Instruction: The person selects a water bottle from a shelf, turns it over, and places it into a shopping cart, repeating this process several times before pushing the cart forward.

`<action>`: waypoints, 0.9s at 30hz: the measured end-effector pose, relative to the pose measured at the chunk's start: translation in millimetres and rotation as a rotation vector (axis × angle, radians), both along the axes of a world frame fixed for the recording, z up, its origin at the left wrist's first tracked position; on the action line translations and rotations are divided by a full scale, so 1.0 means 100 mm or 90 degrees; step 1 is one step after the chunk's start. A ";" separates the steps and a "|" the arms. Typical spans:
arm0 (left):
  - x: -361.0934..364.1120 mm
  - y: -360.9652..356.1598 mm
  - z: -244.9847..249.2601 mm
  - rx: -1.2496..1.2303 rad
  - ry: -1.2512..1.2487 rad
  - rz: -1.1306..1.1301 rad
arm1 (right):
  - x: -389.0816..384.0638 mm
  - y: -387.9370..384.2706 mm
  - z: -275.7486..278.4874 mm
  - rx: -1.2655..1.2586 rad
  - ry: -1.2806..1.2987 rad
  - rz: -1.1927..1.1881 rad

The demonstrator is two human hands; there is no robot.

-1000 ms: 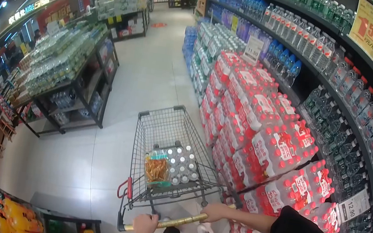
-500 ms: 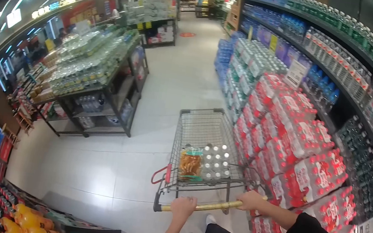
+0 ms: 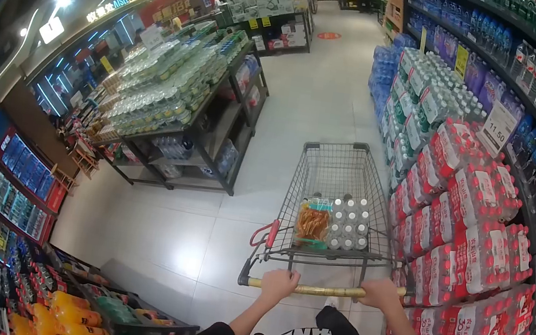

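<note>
My left hand [image 3: 280, 284] is closed round the left part of the yellow cart handle [image 3: 316, 289]. Farther right on the same bar, my right hand [image 3: 380, 293] is wrapped round it. The wire shopping cart [image 3: 333, 166] extends ahead of me. Inside it, a bag of brown food [image 3: 314, 222] lies beside a pack of white-capped bottles [image 3: 349, 224]. A red piece [image 3: 265, 233] sits at the cart's left rear corner.
Stacked red-wrapped bottle packs [image 3: 436, 260] stand close along the cart's right side, below a bottle shelf [image 3: 489, 55]. On the left is a display table [image 3: 217, 136] piled with bottles. Orange bottles [image 3: 65, 317] are at lower left. Tiled floor [image 3: 320, 86] runs ahead.
The view has swung left, so the cart, shelves and displays appear farther right. The red packs look nearer. Both hands still hold the handle, and the cart's contents look the same.
</note>
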State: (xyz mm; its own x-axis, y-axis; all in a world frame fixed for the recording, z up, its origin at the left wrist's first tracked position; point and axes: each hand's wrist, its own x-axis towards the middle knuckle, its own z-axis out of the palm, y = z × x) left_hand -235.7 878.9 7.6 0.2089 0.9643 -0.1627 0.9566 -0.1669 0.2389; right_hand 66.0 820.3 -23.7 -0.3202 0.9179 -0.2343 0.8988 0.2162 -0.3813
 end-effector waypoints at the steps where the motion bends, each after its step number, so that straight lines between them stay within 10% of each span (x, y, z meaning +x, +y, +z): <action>1: 0.05 0.14 0.00 -0.009 -0.002 0.008 | 0.03 0.11 0.01 -0.056 -0.016 -0.003; 14: 0.56 1.98 -0.36 0.047 0.016 0.062 | 0.55 2.08 -0.19 0.016 0.014 0.023; 27: 0.96 4.20 -0.77 0.084 -0.066 0.001 | 0.95 4.57 -0.28 -0.382 0.000 0.056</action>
State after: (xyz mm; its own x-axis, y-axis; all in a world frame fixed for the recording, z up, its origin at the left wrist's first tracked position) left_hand -140.0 1299.0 -69.8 0.2159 0.9764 -0.0121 0.9282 -0.2013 0.3131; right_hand 161.4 1277.2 -52.1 -0.3883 0.5956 -0.7032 0.8875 0.0363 -0.4593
